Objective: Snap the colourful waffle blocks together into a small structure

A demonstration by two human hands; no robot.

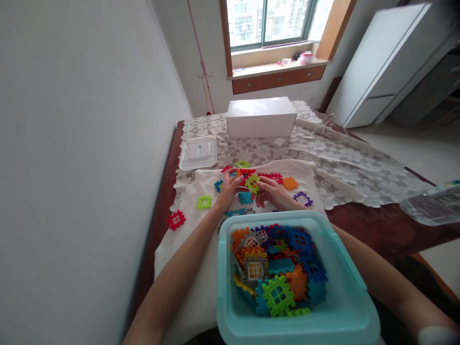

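Note:
Above the white cloth, my right hand point(273, 191) pinches a lime-green square building piece point(253, 183) with a window cut-out. My left hand point(230, 187) is closed at the near edge of a red building piece point(246, 172), which lies right against the green one; whether they are joined I cannot tell. Under and around the hands several notched pieces lie on the cloth, among them a teal piece point(245, 198), an orange piece point(290, 183), a purple piece point(304, 199), a green piece point(204, 202) and a red piece point(176, 220).
A turquoise tub point(348, 287) full of mixed building pieces stands close in front of me, between my forearms. Farther back on the lace tablecloth are a white box point(261, 120) and a clear plastic tray point(198, 152). A transparent container point(429, 206) is at the right; a wall borders the left.

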